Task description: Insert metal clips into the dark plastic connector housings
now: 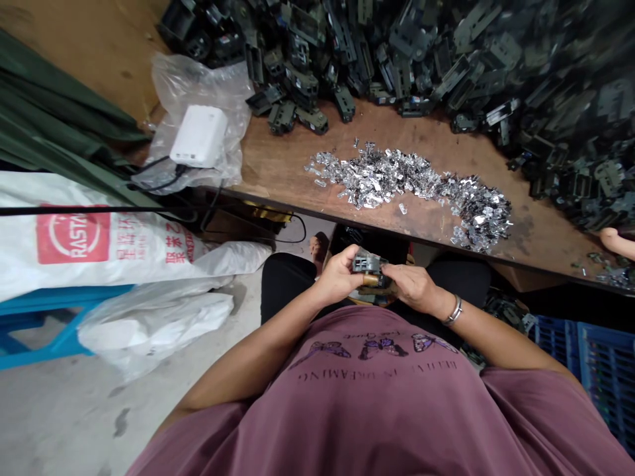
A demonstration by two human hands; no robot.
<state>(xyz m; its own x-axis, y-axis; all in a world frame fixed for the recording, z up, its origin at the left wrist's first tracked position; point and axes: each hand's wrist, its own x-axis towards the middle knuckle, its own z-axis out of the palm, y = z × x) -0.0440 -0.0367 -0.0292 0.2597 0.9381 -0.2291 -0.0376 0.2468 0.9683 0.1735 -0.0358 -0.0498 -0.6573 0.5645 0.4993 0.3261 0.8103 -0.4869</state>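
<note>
A small dark grey plastic housing [366, 262] with slots in it is held over my lap, just off the table's front edge. My left hand [338, 279] is closed around its left side, and a yellowish-brown band shows at the thumb. From the other side, my right hand [415, 287] reaches in with its fingers pinched together against the housing's right end. Whether a tiny piece sits between those fingertips is hidden. Beyond the hands, small shiny metal clips [381, 175] lie in a long loose pile on the wooden table [278, 162].
Many dark plastic housings [407, 46] are heaped along the table's back and right. A white box [199, 135] with a cable rests on clear plastic at left. White sacks [124, 238], a blue stool [54, 314] and blue crates [608, 370] stand around. Another person's hand [618, 242] shows at right.
</note>
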